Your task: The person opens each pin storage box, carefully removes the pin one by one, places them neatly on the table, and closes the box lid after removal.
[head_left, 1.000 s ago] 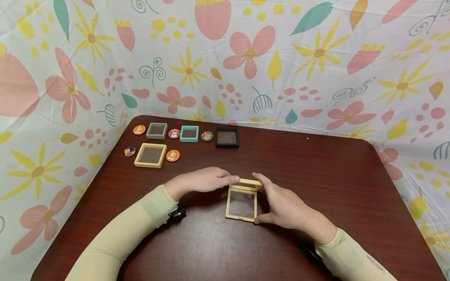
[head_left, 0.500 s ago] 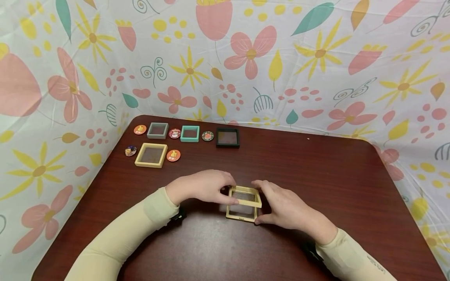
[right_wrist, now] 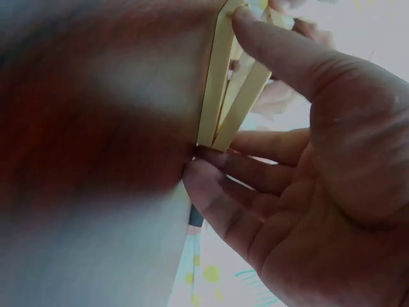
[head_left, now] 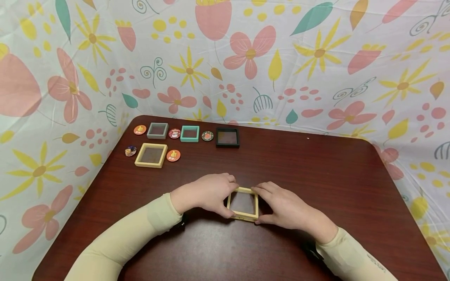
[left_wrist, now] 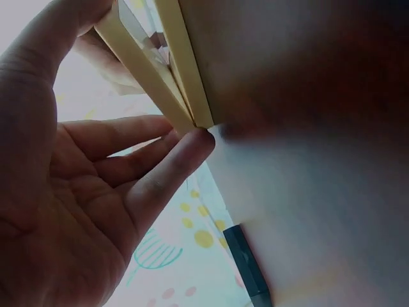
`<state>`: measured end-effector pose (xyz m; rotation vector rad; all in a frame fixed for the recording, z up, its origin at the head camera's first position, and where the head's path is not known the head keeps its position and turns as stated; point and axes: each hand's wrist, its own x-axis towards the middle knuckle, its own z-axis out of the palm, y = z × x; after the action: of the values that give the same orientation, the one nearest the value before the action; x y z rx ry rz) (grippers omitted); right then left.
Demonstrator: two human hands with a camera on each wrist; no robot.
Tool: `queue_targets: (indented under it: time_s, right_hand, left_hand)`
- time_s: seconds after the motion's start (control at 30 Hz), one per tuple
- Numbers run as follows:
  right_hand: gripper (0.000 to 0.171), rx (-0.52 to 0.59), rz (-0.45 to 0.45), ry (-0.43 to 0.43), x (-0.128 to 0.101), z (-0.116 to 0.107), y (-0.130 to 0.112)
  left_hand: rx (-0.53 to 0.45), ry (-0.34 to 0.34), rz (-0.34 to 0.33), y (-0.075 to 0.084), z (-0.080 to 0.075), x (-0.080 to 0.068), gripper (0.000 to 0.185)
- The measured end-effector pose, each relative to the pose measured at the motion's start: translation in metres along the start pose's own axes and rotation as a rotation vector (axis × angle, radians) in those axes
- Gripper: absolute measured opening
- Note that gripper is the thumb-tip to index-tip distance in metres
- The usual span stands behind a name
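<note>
A yellow hinged display frame with a clear window lies on the table between the hands. My left hand grips its left side, thumb at the near corner and fingers at the far one. At the right side, my right hand holds the base, thumb near the front corner and fingertips at the back. In the left wrist view the two halves of the frame meet at the hinge and stand a narrow wedge apart. The same wedge between the frame's halves shows in the right wrist view.
At the back left lie a larger yellow frame, a grey frame, a teal frame and a black frame. Round badges sit among them, such as an orange one. A patterned cloth hangs behind the table.
The upper half of the frame has swung down from nearly upright onto the base, my left hand moving towards me with it. My right hand has stayed almost still.
</note>
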<state>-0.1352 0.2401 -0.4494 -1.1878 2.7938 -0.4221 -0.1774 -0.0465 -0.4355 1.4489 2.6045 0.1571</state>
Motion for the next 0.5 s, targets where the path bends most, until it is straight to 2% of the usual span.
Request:
queue_targets:
  time_s: [0.3,0.5]
  right_hand:
    - [0.103,0.06,-0.023,-0.051,-0.0031,-0.0034,0.0039]
    - [0.094,0.075,-0.009,-0.023,-0.0023,-0.0024,0.0025]
  left_hand:
    - [0.067,0.004,-0.014,0.0064,0.0019,0.0011,0.066]
    - [0.093,0.019,-0.016,0.0097,0.0044,0.0013,0.066]
